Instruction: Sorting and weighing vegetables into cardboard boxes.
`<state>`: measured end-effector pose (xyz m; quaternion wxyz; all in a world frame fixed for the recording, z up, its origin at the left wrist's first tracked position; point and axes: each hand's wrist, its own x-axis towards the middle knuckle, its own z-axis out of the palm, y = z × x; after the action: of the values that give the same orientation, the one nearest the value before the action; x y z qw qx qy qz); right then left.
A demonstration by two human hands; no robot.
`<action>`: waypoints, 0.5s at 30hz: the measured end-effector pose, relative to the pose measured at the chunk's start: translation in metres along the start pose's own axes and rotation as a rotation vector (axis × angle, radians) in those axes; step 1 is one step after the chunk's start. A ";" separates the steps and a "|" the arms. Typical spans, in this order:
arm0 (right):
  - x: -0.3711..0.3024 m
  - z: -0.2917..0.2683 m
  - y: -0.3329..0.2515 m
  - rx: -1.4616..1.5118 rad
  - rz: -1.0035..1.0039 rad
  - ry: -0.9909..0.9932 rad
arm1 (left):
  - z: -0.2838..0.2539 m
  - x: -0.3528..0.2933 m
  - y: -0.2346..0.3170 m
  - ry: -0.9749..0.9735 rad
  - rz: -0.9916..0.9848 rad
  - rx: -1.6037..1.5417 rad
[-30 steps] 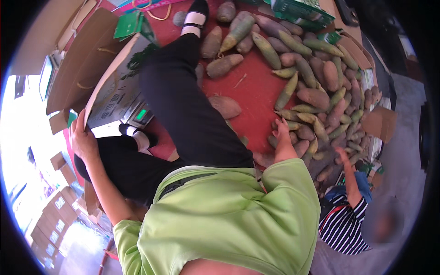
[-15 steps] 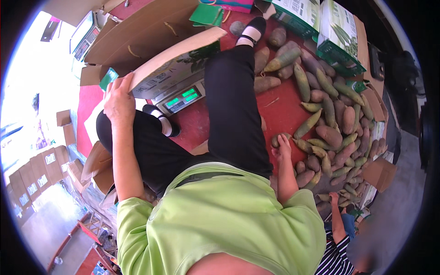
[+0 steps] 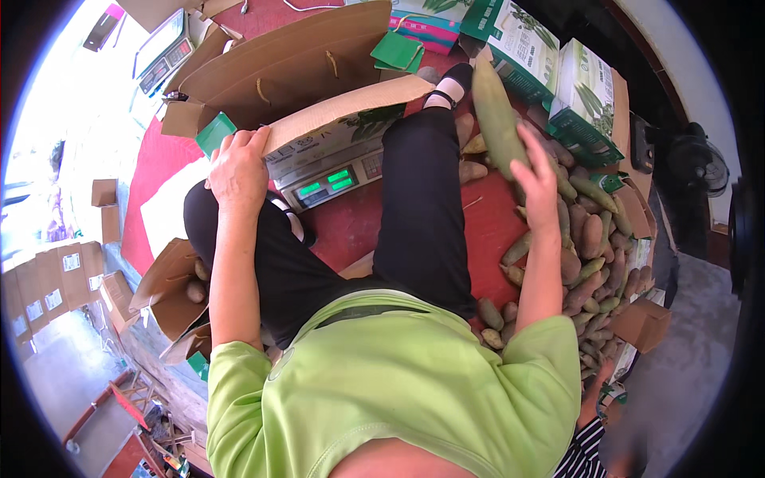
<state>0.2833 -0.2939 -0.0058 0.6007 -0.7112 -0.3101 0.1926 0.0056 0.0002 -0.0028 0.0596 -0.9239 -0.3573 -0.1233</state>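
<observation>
Far left: left hand [image 3: 239,171] at the near edge of the open carton [image 3: 343,111], same hold as half a second ago, fingers bent over the cardboard. Just below the carton's printed side, between the black-trousered legs, scale [image 3: 327,189] with green-lit display. Right of the legs, right hand [image 3: 535,185] now up from the heap [image 3: 594,237], fingers nearly straight along a long green vegetable [image 3: 496,115], held aloft, pointing away, seen between right shoe [image 3: 456,78] and heap. Lower right: striped shirt [image 3: 586,454], less in view than before.
</observation>
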 end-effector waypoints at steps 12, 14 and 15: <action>0.139 0.103 -0.070 0.328 0.320 -0.385 | -0.003 0.002 0.003 -0.034 -0.008 0.008; 0.146 0.109 -0.038 0.076 0.118 -0.236 | -0.002 0.005 0.003 -0.049 0.025 0.013; 0.147 0.112 -0.018 0.082 0.007 -0.198 | 0.000 0.004 0.000 -0.055 0.019 0.017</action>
<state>0.3148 -0.1116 0.0035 0.5949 -0.6647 -0.3573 0.2767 0.0080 0.0027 -0.0013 0.0588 -0.9298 -0.3511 -0.0941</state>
